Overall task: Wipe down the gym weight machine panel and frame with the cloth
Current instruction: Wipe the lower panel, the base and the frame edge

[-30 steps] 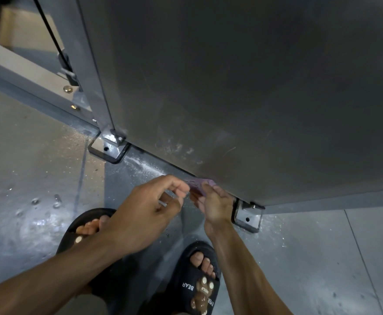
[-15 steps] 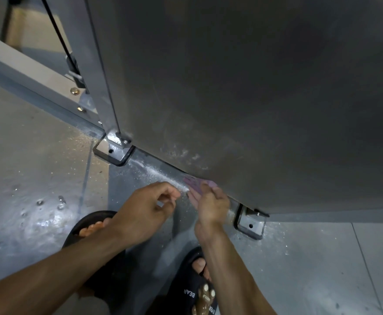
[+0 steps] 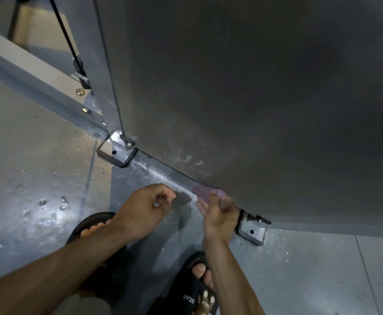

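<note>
The weight machine's large grey panel (image 3: 242,98) fills the upper right, with white dusty smears near its lower edge. A small purple cloth (image 3: 201,191) sits at that bottom edge, just above the floor. My right hand (image 3: 217,214) holds the cloth there, with its fingers reaching up to it and its thumb bent beside them. My left hand (image 3: 144,206) hovers to the left of the cloth with curled fingers and holds nothing that I can see. The grey frame upright (image 3: 108,87) runs down the panel's left side.
Two bolted foot plates, the left foot plate (image 3: 118,152) and the right foot plate (image 3: 252,230), anchor the frame to the wet, speckled grey floor (image 3: 38,178). A black cable (image 3: 65,35) and a pale frame beam (image 3: 33,64) lie at upper left. My feet in black sandals (image 3: 186,294) stand just below my hands.
My left hand has drawn away to the left of the cloth, opening a gap between the hands. My right hand stays with the cloth at the panel's bottom edge.
</note>
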